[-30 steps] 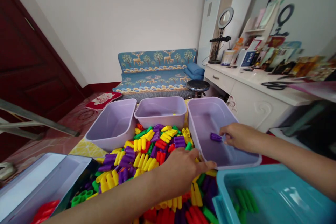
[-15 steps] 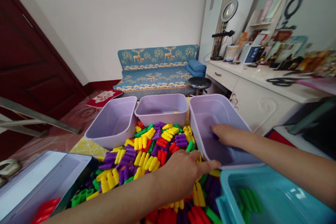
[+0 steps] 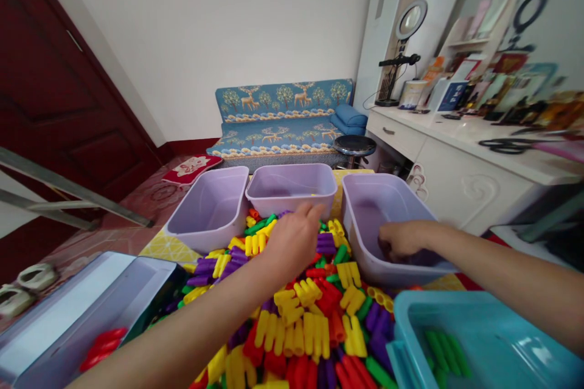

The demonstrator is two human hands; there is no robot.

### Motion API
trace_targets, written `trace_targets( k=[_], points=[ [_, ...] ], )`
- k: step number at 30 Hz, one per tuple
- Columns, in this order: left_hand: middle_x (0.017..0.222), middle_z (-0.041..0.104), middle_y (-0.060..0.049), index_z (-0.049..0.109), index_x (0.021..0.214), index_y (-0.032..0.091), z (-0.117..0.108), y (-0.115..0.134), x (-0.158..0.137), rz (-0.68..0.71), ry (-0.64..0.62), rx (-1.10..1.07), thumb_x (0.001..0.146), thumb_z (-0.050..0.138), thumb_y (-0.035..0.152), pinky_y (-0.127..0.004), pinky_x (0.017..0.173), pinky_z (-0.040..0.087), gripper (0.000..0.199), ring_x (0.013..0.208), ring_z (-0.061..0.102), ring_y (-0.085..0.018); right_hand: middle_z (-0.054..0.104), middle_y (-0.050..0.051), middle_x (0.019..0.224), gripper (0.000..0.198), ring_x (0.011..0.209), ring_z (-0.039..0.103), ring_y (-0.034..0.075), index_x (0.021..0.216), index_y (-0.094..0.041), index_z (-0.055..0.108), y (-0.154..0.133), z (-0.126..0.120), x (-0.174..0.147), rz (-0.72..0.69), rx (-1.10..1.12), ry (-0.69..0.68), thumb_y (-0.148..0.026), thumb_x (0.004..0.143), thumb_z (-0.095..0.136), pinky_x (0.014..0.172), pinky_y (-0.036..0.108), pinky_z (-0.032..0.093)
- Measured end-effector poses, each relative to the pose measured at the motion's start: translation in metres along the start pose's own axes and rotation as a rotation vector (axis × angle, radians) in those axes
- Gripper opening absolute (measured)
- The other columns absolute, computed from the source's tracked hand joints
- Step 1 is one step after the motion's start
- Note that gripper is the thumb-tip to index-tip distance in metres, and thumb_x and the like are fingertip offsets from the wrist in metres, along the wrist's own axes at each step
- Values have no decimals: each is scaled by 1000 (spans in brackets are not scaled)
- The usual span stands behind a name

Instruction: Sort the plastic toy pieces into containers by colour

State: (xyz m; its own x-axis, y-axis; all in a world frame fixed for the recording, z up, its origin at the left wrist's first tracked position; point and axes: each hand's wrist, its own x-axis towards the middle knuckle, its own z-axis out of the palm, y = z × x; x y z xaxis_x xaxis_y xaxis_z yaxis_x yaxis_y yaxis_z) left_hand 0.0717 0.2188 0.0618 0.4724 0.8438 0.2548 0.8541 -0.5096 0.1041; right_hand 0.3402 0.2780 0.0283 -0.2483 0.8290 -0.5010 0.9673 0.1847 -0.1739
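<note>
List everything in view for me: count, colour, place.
Plastic pieces: many, multicoloured, central heap
Bins: three, lilac, beyond heap
Tub: one, turquoise, near right
Box: one, lilac inside, near left
Cloth: one, yellow, under bins
Sofa: one, blue, back wall
Stool: one, black, by sofa
Dresser: one, white, right
Lamp: one, dark, on dresser
Bottles: many, mixed, on dresser
Mat: one, red, floor
Shoes: two, pale, left floor
Door: one, maroon, left
Left hand: one, bare, over heap
Right hand: one, bare, in right bin
</note>
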Motion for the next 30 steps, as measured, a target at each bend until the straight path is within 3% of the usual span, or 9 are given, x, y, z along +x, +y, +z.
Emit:
trace_targets(
  k=[3, 6, 8, 9, 13, 17, 22, 26, 30],
  points=[
    [124, 56, -12, 47, 130, 16, -5, -37, 12, -170, 50, 99, 89, 39, 10, -32, 86, 51, 43, 101, 65, -22, 69, 6, 63, 10, 59, 65, 19, 66, -14, 71, -4, -30, 0, 47, -51, 93, -18, 69, 62, 55, 25, 45],
    [126, 55, -15, 44, 133, 13, -3, -66, 16, -268, -25, 196, 85, 42, 7, -33, 85, 52, 48, 102, 65, -24, 72, 9, 95, 28, 87, 66, 23, 95, -18, 70, -24, -59, -2, 67, -89, 468, -25, 85, 45, 71, 29, 45],
    [118, 59, -15, 47, 131, 13, -1, -77, 14, -263, -100, 216, 84, 42, 7, -34, 83, 52, 47, 99, 66, -25, 70, 7, 102, 28, 95, 64, 24, 101, -22, 68, -45, -67, -3, -45, -97, 767, -29, 86, 45, 77, 30, 45],
    [115, 61, -14, 48, 129, 14, 0, -79, 12, -247, -126, 214, 85, 41, 7, -34, 82, 53, 46, 98, 67, -25, 70, 6, 106, 27, 98, 63, 24, 103, -22, 67, -56, -67, -3, -149, -106, 820, -28, 86, 47, 81, 30, 45],
    [114, 60, -12, 51, 128, 19, 1, -79, 4, -194, -142, 179, 88, 38, 10, -33, 81, 52, 43, 95, 67, -23, 63, 9, 125, 41, 117, 55, 26, 122, -19, 59, -95, -47, 6, -469, -198, 729, -20, 81, 56, 102, 38, 36],
    [115, 60, -11, 49, 130, 21, 1, -78, -4, -156, -141, 154, 88, 38, 8, -33, 79, 52, 45, 95, 67, -23, 62, 13, 127, 55, 119, 54, 29, 132, -19, 50, -108, -23, 20, -473, -265, 573, -17, 78, 62, 109, 49, 25],
    [114, 61, -9, 53, 127, 22, 3, -81, -12, -103, -146, 116, 88, 39, 10, -31, 78, 52, 43, 91, 68, -21, 71, 11, 106, 38, 100, 65, 26, 113, -22, 63, -107, -18, 29, -427, -335, 459, -8, 80, 52, 82, 32, 44],
    [112, 62, -9, 55, 126, 21, 3, -81, -15, -76, -139, 89, 87, 41, 9, -32, 79, 52, 43, 89, 68, -21, 72, 10, 90, 32, 93, 66, 25, 96, -20, 67, -107, -20, 36, -436, -375, 422, -4, 73, 52, 71, 26, 42],
    [114, 62, -10, 54, 128, 21, 2, -81, -15, -83, -146, 52, 86, 42, 8, -32, 83, 52, 46, 92, 68, -21, 72, 11, 89, 30, 92, 67, 26, 93, -20, 69, -110, -22, 41, -418, -385, 422, -6, 71, 55, 69, 25, 41]
  ],
)
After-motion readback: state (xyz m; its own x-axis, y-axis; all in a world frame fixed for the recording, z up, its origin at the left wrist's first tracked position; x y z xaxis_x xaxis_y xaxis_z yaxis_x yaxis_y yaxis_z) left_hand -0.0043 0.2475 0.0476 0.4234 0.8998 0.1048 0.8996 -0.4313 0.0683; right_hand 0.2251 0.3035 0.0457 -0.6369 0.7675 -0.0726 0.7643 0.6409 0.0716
